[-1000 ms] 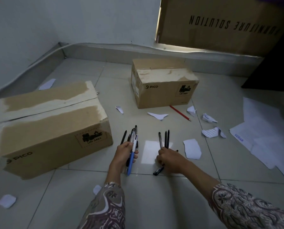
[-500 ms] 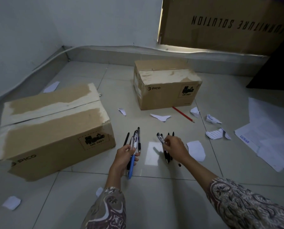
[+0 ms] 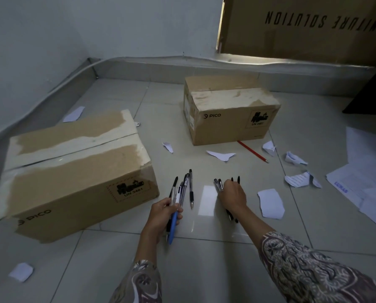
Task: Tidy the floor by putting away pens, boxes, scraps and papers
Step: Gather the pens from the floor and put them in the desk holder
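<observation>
Dim room corner: pale bluish-white walls (image 3: pixel 95 25) meet a glossy light-grey tiled floor (image 3: pixel 204 270) with thin grout lines and a grey skirting (image 3: pixel 204 64) along the base. A large cardboard panel (image 3: pixel 302 29) (upside-down print reads "FURNITURE SOLUTION") leans at the far right wall, bright light leaking under its edge. A dark object (image 3: pixel 370 95) sits right, unclear what.

The pale tiled floor (image 3: pixel 204 270) carries two taped cardboard boxes (image 3: pixel 77 171) (image 3: pixel 230 110), a red pencil (image 3: pixel 252 151), torn paper scraps (image 3: pixel 271 203) and sheets of paper (image 3: pixel 362 180).
</observation>
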### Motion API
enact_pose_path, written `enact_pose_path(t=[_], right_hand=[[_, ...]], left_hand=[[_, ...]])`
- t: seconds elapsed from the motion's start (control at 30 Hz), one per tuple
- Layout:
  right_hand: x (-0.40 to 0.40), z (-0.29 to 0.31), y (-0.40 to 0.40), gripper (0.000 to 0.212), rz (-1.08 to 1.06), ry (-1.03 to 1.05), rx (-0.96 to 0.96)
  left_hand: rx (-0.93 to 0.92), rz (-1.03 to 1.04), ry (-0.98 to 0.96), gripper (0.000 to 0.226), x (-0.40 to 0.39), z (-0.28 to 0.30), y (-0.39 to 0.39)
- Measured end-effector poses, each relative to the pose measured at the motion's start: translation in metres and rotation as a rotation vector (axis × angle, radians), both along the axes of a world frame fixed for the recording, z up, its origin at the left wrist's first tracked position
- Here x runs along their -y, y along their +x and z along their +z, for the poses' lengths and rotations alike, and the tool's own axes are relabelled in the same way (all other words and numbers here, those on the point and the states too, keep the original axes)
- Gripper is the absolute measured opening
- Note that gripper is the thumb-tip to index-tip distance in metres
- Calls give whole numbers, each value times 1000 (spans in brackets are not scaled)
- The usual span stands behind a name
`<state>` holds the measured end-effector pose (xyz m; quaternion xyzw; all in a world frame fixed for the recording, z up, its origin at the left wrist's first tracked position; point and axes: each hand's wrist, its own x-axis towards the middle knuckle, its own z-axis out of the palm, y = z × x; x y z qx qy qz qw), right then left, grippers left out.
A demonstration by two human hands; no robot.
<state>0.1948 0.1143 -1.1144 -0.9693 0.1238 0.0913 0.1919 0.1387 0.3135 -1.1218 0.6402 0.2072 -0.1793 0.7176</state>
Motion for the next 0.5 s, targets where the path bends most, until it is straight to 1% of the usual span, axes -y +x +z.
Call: enact_pose_path(t=[0.13, 0.17, 0.27, 0.3, 0.37, 0.4, 0.5], right_hand=[[-3, -1, 5, 26, 90, -94, 13], [-5, 0, 7, 27, 112, -106, 14], [-17, 6, 14, 17, 114, -36, 14], [-22, 8, 19, 17, 113, -11, 18], [-30, 15, 30, 34, 121, 40, 32], [-33, 20, 36, 39, 129, 74, 38], [-39, 30, 49, 41, 184, 148, 64]], left_hand=[[4, -15, -9, 8, 5, -1, 4], [6, -22, -9, 9, 6, -1, 6], [8, -49, -13, 11, 9, 2, 13], [5, -56, -14, 12, 10, 3, 16], [13, -73, -19, 12, 12, 7, 24], [19, -79, -23, 12, 14, 9, 28], [42, -82, -44, 19, 20, 17, 42]])
